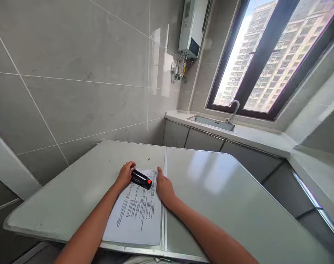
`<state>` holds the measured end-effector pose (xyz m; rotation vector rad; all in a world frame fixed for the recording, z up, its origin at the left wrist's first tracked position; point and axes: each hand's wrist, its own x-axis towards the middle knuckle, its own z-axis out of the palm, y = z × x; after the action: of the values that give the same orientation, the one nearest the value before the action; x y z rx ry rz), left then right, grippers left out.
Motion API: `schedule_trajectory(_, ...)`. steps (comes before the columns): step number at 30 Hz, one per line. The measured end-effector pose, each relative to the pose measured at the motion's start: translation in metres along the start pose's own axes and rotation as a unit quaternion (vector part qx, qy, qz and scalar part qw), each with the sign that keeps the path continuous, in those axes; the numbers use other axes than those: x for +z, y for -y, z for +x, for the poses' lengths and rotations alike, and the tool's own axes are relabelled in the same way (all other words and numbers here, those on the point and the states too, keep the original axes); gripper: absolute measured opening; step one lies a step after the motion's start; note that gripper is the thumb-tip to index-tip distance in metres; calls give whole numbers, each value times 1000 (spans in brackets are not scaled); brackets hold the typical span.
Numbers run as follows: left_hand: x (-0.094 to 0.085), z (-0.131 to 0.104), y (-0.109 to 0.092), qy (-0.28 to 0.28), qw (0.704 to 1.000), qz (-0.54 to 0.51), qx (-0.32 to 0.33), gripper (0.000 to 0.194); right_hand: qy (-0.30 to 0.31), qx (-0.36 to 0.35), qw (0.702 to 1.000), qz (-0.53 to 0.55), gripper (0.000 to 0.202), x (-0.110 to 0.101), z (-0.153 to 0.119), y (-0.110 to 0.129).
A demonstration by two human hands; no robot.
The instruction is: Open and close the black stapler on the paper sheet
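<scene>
A printed sheet or stack of paper lies on the pale table, close to its front edge. On its upper part rests a black stapler-like tool with an orange-red spot at its right end. My left hand is at the paper's top left corner, its fingers curled round the left end of the black tool. At the paper's upper right edge, my right hand presses down with the index finger extended and the other fingers folded under; what it may hold is hidden.
The table has a seam down its middle. A few tiny dark bits lie beyond the paper. Behind stand a counter with a sink and faucet, beside a tiled wall.
</scene>
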<state>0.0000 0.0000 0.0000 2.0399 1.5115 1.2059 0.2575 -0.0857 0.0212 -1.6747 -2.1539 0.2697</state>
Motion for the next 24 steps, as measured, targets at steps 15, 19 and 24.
schedule_trajectory(15,1,1,-3,-37,998,42,-19,14,7,57,998,39,20,-25,5,-24)
schedule_trajectory(19,0,-1,-8,-19,999,47,-20,15,10,62,997,33,18,-34,-1,-46)
schedule_trajectory(24,0,-3,-17,2,998,61,-15,16,13,62,998,21,18,-48,-11,-70)
